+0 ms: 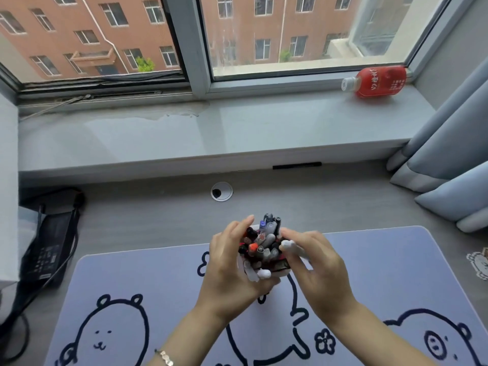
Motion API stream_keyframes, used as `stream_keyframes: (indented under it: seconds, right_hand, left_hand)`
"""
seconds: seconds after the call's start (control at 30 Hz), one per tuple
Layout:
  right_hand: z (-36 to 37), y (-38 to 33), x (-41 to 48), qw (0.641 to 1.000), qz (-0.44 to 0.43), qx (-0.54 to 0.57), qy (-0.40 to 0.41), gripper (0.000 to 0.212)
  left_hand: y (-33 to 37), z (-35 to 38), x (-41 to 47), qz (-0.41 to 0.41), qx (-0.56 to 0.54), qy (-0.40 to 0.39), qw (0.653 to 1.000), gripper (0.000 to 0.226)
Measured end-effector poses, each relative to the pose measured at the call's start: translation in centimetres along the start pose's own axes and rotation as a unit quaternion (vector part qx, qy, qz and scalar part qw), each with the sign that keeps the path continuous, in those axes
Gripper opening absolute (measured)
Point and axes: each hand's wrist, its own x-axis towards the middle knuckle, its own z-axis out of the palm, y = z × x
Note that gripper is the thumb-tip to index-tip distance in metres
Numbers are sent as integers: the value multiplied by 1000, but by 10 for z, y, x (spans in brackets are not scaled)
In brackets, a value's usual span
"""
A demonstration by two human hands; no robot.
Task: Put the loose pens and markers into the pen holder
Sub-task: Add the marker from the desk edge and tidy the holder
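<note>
Surroundings. A red bottle (375, 81) with a white cap is lying on its side at the right end of the grey window sill (211, 133), close under the window frame. A black pen (297, 165) is lying alone on the grey desk (148, 215) just below the sill's front edge, well apart from the hands. A round cable grommet (221, 191) is sitting in the desk between that pen and the hands. A black power adapter (50, 247) with its cord is resting at the left edge of the desk. Pale blue curtains (449, 159) are hanging down at the right. A lilac desk mat (132, 286) printed with dark outline bears is covering the near part of the desk.

Task item. The pen holder (280, 268) is standing at the far edge of the mat, mostly hidden behind both hands; only a dark and red strip of it is showing. It is crammed with pens and markers (266, 241), caps up: black, grey, white, one orange-red, one blue-tipped, leaning in several directions.

Hands. The left hand (229, 270) is cupping the holder's left side, fingers curled round it. The right hand (314, 265) is pressing against the right side, thumb and fingers pinching a white marker (290, 247) at the rim.
</note>
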Motion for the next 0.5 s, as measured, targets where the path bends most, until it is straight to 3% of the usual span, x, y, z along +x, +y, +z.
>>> stream_keyframes:
  seconds: [0.13, 0.23, 0.3, 0.4, 0.5]
  right_hand:
    - [4, -1, -1, 998, 57, 39, -8, 28]
    - [4, -4, 5, 988, 126, 72, -59, 13]
    - [-1, -2, 10, 978, 175, 90, -76, 19]
    - [-15, 2, 12, 961, 248, 105, -66, 10]
    - [-24, 11, 3, 946, 296, 124, -42, 31]
  left_hand:
    - [-3, -2, -2, -3, -6, 15, 1000, 90]
    - [-7, -7, 3, -29, -21, -12, 999, 90]
    - [-16, -6, 6, -58, -44, -25, 997, 89]
    - [-34, -8, 12, -79, -76, -60, 992, 95]
    - [-41, -19, 17, -104, -68, -102, 987, 101]
